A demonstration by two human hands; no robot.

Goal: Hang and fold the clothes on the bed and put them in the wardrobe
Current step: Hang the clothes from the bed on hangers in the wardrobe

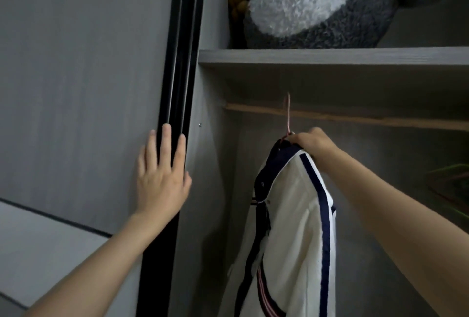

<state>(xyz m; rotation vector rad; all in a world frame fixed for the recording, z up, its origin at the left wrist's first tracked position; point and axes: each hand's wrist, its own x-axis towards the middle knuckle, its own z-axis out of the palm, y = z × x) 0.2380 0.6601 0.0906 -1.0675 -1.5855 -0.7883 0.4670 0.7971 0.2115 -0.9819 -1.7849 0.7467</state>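
Note:
A white shirt (294,228) with navy collar and navy stripes hangs from a pink hanger (288,113) inside the open wardrobe. The hanger's hook reaches up to the wooden rail (368,116); whether it sits on the rail I cannot tell. My right hand (313,143) grips the hanger's top together with the shirt's shoulder. My left hand (162,177) lies flat with straight fingers on the black edge of the sliding door (177,63).
A grey shelf (330,56) runs above the rail and carries a big grey-and-white plush toy (317,4). Green and pink empty hangers (451,184) show at the right edge. The grey door panel (83,75) fills the left side.

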